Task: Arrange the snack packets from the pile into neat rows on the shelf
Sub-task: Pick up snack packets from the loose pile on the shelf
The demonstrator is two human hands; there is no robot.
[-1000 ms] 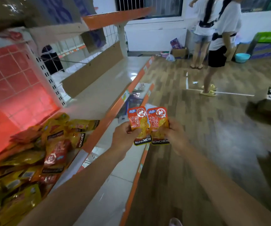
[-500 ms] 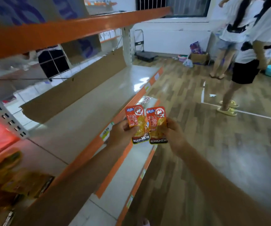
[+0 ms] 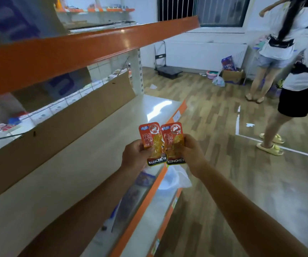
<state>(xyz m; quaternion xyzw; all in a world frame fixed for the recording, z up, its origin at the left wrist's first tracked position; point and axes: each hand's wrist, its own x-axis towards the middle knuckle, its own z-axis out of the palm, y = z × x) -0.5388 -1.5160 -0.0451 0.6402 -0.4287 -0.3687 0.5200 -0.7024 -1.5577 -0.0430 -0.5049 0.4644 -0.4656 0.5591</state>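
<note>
Two orange snack packets marked KONCHEW stand upright side by side in front of me. My left hand (image 3: 133,156) grips the left packet (image 3: 150,140) by its left edge. My right hand (image 3: 190,154) grips the right packet (image 3: 173,140) by its right edge. Both packets hover over the orange front lip of the beige shelf (image 3: 93,149), which lies bare to the left. The pile of packets is out of view.
An orange-edged upper shelf (image 3: 86,45) hangs overhead on the left, and a brown cardboard strip (image 3: 60,127) lines the shelf's back. Lower shelves (image 3: 140,201) hold a plastic bag. Two people (image 3: 298,75) stand on the wooden floor at right. A folded trolley (image 3: 166,69) stands by the far wall.
My view has swung right along the shelf, so the packet pile has left the frame. Both hands have kept their packets side by side and moved further along the shelf's front edge.
</note>
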